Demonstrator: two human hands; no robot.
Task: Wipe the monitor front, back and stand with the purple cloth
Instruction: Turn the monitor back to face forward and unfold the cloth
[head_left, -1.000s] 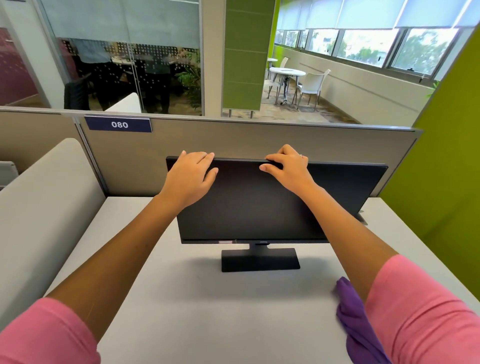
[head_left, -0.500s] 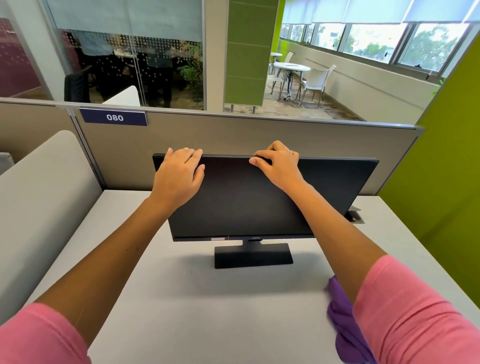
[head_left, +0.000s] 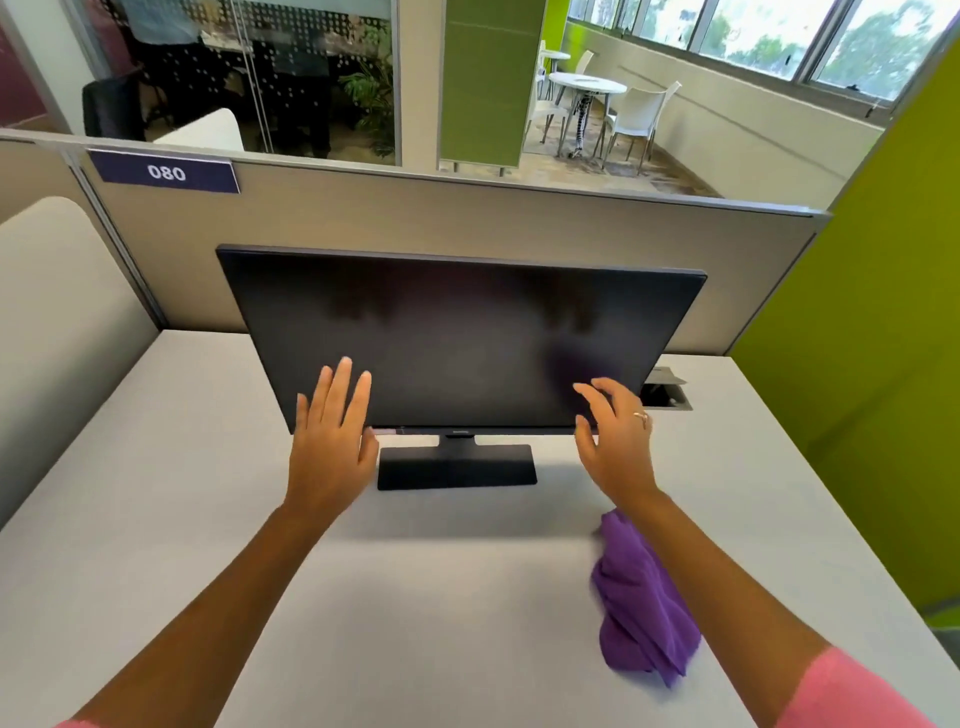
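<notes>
Head view, the only one: your left hand (head_left: 332, 441) hangs in front of the monitor's (head_left: 457, 338) lower left corner, fingers straight and spread, holding nothing; whether the fingertips touch the glass cannot be told. Your right hand (head_left: 615, 441) is at the lower right corner, fingers loosely curved, thumb apart, also holding nothing. The purple cloth (head_left: 641, 597) lies bunched on the desk (head_left: 208, 519) under your right forearm, near the front right edge, not in either hand.

Monitor sits mid-desk on its stand (head_left: 457, 466), just in front of the partition (head_left: 467, 218). Screen faces you, top edge tilted back a little; its long axis runs left to right, slightly skewed so the left end sits nearer you.

Risks, as judged:
- Bare fingers on the dark screen would leave smears, adding to what needs wiping
- Your right forearm passes over the cloth; a sweep could drag it off the desk edge
- Turning the monitor for the back, with the partition close behind, could knock a corner, or tip it on the narrow stand
- An open cable port (head_left: 665, 397) sits just right of the monitor; a cable there may snag
</notes>
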